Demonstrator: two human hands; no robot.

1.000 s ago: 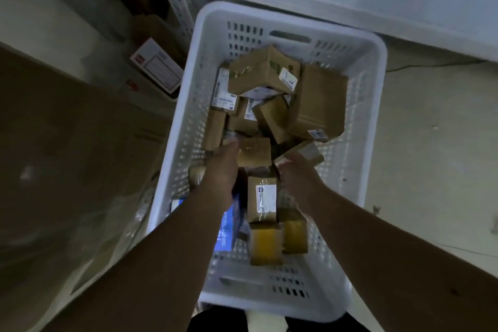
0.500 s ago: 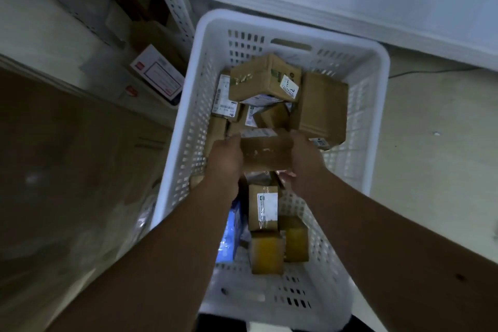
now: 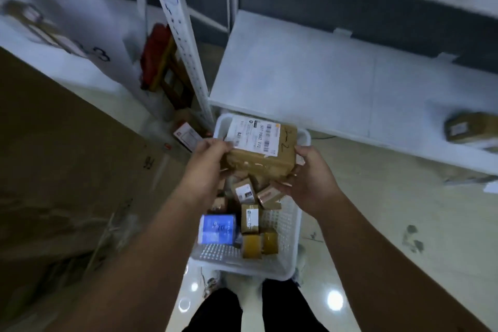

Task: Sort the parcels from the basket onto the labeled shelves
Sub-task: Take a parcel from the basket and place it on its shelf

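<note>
A brown cardboard parcel with a white shipping label and a handwritten mark on top is raised above the white basket. My left hand grips its left end. My right hand holds its right end, fingers curled under the edge. Below, the basket on the floor holds several small brown parcels and a blue box. A white shelf lies just beyond the basket.
A brown parcel sits on the white shelf at far right. A perforated white upright stands left of the shelf, with red and brown items behind it. A large cardboard sheet fills the left side. My legs are below the basket.
Both hands lifted the parcel out of the basket and turned its label side up. The camera view rose, so the shelves now show.
</note>
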